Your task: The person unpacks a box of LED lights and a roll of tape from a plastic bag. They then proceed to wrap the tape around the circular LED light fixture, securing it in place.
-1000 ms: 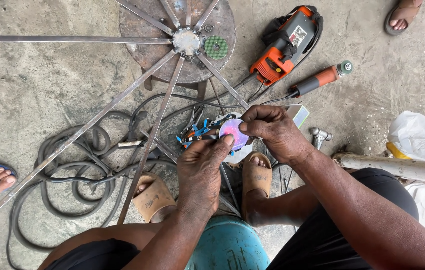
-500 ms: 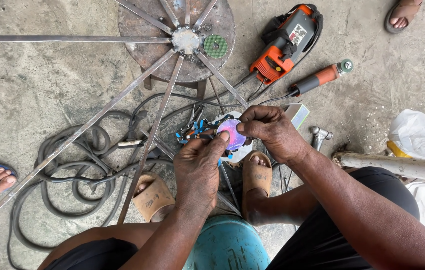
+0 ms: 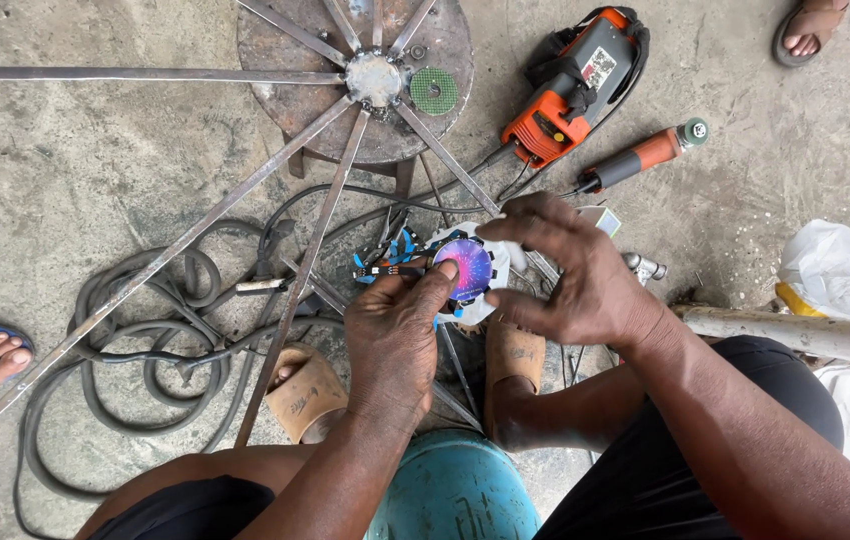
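We hold a small round gadget (image 3: 465,270) with a shiny purple middle, just in front of our knees. Our left hand (image 3: 395,335) pinches it tight on its near edge. Our right hand (image 3: 570,275) curls round its far side, fingers loosely on it. The work looks only partly done. Beyond the gadget lie metal rods (image 3: 195,240) and hoses (image 3: 135,330), so room is tight.

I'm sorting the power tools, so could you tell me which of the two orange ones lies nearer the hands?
The slim orange grinder, lying just above the right hand. The bulky orange-and-black tool lies farther up, beside the round metal stand.
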